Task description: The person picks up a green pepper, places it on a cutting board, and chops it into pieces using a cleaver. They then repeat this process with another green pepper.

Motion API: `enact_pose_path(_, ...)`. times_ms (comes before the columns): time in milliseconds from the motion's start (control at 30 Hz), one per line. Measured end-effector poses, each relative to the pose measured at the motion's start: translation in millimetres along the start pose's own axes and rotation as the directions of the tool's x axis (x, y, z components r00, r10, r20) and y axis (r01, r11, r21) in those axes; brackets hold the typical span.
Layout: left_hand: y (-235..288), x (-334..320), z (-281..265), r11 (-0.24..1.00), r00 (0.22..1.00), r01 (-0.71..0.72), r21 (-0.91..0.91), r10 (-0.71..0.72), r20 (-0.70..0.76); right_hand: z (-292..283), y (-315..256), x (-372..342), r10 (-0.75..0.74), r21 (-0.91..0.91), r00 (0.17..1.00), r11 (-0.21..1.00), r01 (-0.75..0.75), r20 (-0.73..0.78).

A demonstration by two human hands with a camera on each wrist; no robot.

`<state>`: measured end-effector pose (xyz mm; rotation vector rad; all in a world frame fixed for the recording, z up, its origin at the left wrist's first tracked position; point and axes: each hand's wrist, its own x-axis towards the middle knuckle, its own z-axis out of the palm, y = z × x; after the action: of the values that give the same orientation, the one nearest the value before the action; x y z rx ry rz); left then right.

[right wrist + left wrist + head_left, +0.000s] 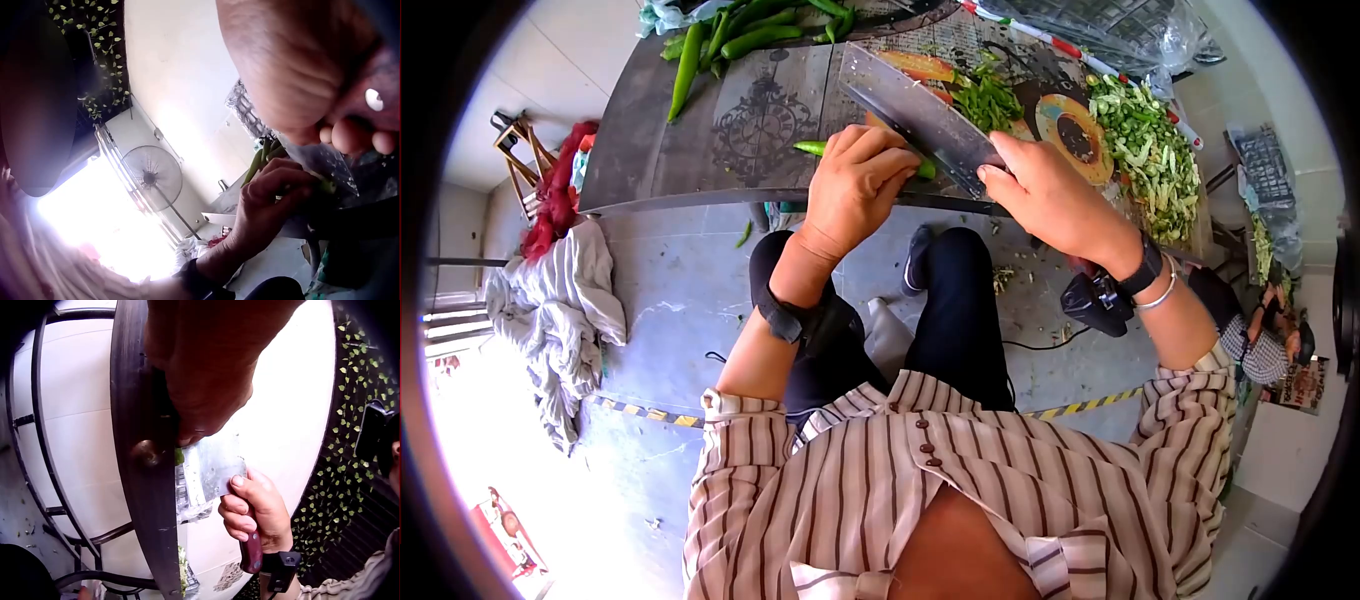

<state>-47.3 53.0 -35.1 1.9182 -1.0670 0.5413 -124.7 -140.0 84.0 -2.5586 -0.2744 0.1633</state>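
While tracing rightward from long, glossy whole peppers (687,72), see the left hand (857,188) curled round a slender, shiny green pepper (808,147) at the near edge of the dark, patterned table (640,150). Likely light, firm and slightly slippery; best held mid-length, fingertips tucked. Farther right, find the right hand (1065,200) gripping a broad, grey metal cleaver (920,108), probably heavy, best held by its dark red handle (252,552). Hard to make out: the pepper's middle, covered by fingers, and the handle in the head view.
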Motion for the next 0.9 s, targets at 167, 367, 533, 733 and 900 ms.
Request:
enact_pose_path(167, 3, -1, -2, 1.000, 1.000, -0.003, -0.020, 0.003, -0.020, -6, -9, 2, 0.091, 0.039, 0.993, 0.995, -0.094, 0.072)
enact_pose_path(367, 0, -1, 1, 0.999, 0.999, -0.023, -0.025, 0.022, -0.035, -7, -10, 9, 0.115, -0.013, 0.983, 0.993, -0.114, 0.146)
enact_pose_path(533, 3, -1, 0, 0.999, 0.999, -0.011, -0.031, 0.010, -0.036, -4, -11, 11, 0.127, 0.004, 0.982, 0.992, -0.129, 0.143)
enact_pose_path(733, 0, -1, 1, 0.999, 0.999, -0.022, -0.030, 0.022, -0.027, 9, -3, 29, 0.063, 0.028, 0.994, 0.997, -0.066, 0.094)
enact_pose_path(900, 0, -2, 2, 0.998, 0.998, -0.033, -0.045, 0.030, -0.056, 10, 4, 31, 0.134, 0.085, 0.991, 0.988, -0.132, -0.014)
